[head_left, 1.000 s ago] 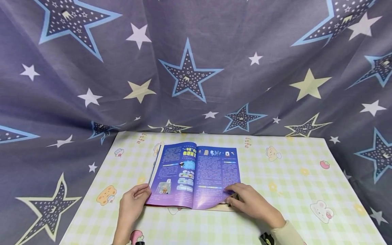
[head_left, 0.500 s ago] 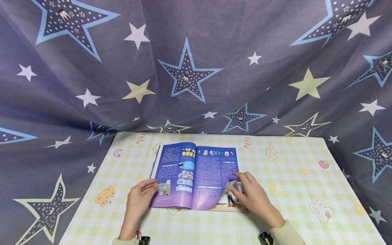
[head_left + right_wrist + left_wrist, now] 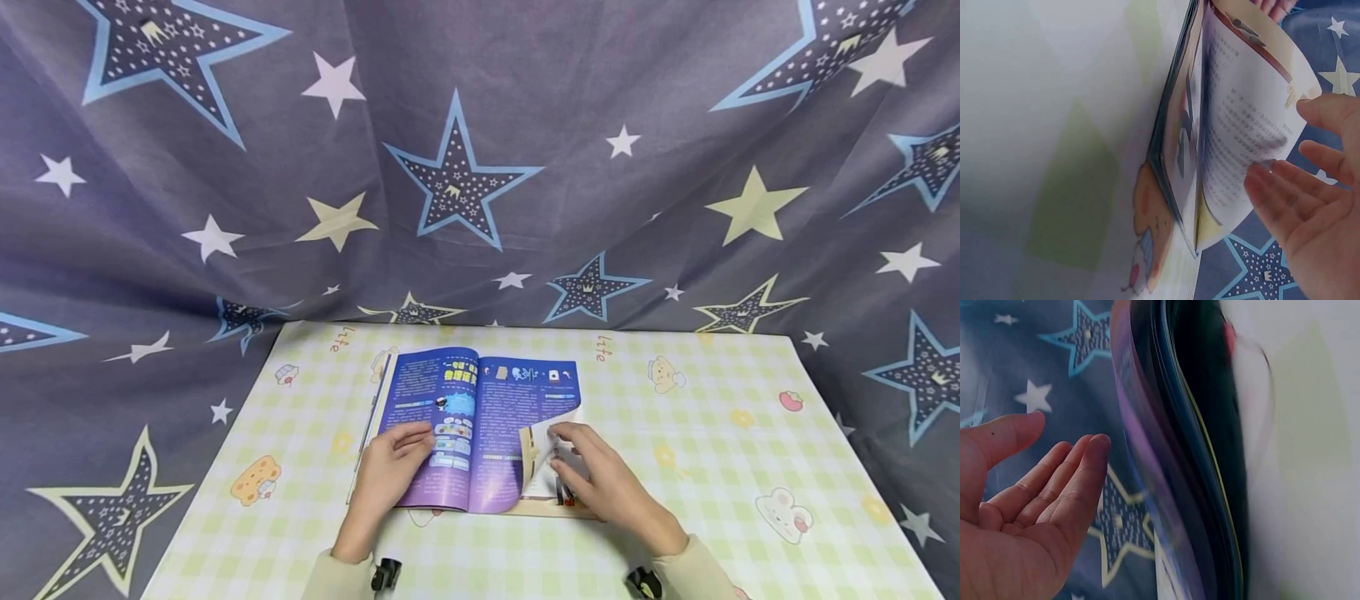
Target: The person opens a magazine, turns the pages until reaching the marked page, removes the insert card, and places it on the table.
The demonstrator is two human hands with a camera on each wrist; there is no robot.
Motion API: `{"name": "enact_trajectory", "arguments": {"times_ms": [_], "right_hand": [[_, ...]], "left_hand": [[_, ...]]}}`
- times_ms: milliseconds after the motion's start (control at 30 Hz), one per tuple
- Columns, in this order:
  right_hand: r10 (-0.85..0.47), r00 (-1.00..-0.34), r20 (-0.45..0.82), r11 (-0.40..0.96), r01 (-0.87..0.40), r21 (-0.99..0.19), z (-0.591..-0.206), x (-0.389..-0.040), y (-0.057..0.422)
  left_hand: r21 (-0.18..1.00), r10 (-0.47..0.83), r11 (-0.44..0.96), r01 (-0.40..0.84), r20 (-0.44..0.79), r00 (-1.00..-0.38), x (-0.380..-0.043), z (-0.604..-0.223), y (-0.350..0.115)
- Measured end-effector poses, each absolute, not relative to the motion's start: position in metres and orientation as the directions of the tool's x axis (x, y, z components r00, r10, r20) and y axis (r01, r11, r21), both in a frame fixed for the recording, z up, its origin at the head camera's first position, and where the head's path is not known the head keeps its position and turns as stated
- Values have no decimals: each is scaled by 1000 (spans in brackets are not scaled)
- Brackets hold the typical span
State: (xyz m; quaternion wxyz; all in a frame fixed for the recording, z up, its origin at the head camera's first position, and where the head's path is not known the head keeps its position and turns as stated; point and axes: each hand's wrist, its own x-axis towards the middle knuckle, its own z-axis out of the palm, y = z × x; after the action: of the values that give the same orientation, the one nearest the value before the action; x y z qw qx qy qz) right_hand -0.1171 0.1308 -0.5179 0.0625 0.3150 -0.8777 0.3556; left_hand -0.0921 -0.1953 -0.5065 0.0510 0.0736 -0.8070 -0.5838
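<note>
An open magazine (image 3: 498,408) with blue-purple pages lies on the table in the head view. The lower corner of its right-hand page (image 3: 542,450) is lifted and curled over to the left, showing a white underside with print. My right hand (image 3: 611,479) is at this lifted page, its thumb and fingers spread apart; in the right wrist view the fingertips (image 3: 1260,172) meet the printed side of the page. My left hand (image 3: 393,467) is over the lower left page, fingers fairly straight with nothing between them. Whether it touches the paper I cannot tell.
A green-and-white checked tablecloth (image 3: 720,467) with cartoon prints covers the table. Behind it and at both sides hangs a dark curtain (image 3: 585,208) patterned with stars. A black strap fitting (image 3: 386,575) shows at the left wrist.
My right hand has lifted the right-hand page's corner and curled it leftward, uncovering part of the page beneath. My left hand has moved right, from the magazine's left edge onto the left page.
</note>
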Motion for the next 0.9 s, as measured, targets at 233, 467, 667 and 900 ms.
{"name": "enact_trajectory", "arguments": {"times_ms": [233, 467, 667, 900], "right_hand": [[-566, -769, 296, 518, -611, -599, -516, -116, 124], [-598, -754, 270, 499, -614, -611, -513, -116, 117], [-608, -750, 260, 495, -614, -615, -513, -114, 113], [-612, -746, 261, 493, -618, -612, -515, -114, 111]], "left_hand": [[980, -53, 200, 2, 13, -999, -103, -503, -166], [985, 47, 170, 4, -4, -999, -106, -501, -144], [994, 110, 105, -31, -42, -993, -106, -501, -132], [995, 136, 98, -6, -19, -991, -105, -507, -128]]}}
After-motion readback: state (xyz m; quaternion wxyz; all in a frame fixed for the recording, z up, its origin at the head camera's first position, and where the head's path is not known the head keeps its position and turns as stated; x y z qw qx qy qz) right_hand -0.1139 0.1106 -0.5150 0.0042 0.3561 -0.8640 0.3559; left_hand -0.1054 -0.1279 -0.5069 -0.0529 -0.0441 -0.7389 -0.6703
